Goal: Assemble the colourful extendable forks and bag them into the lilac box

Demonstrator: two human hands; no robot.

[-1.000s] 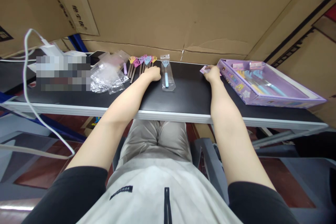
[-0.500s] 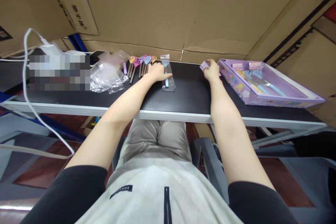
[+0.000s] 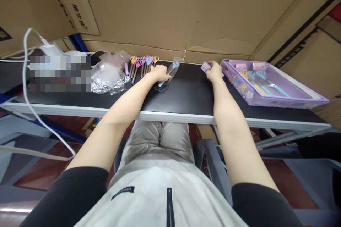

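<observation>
A light-blue back scratcher point(image 3: 176, 65) in a clear plastic sleeve lies slanted on the black table. My left hand point(image 3: 160, 73) is closed on its middle, the thumb across it. Beside that hand lie several loose back scratchers point(image 3: 137, 63) with yellow, pink, purple and blue claws and dark rods. Farther right, my right hand point(image 3: 214, 71) pinches a small pink and purple printed card point(image 3: 205, 66) just above the table; more of the pink shows at the hand's other side. Part of the sleeve is hidden under my left fingers.
An open purple printed box point(image 3: 252, 96) at the right holds several back scratchers. Clear plastic sleeves point(image 3: 110, 78) are heaped at the left, near a purple stick-like piece point(image 3: 126, 68). A white cable point(image 3: 26, 67) hangs over the table edge. Cardboard point(image 3: 160, 14) walls the back.
The sleeved back scratcher has turned from upright to slanted, its claw end swinging right and its handle left. My right hand and the card have shifted slightly left.
</observation>
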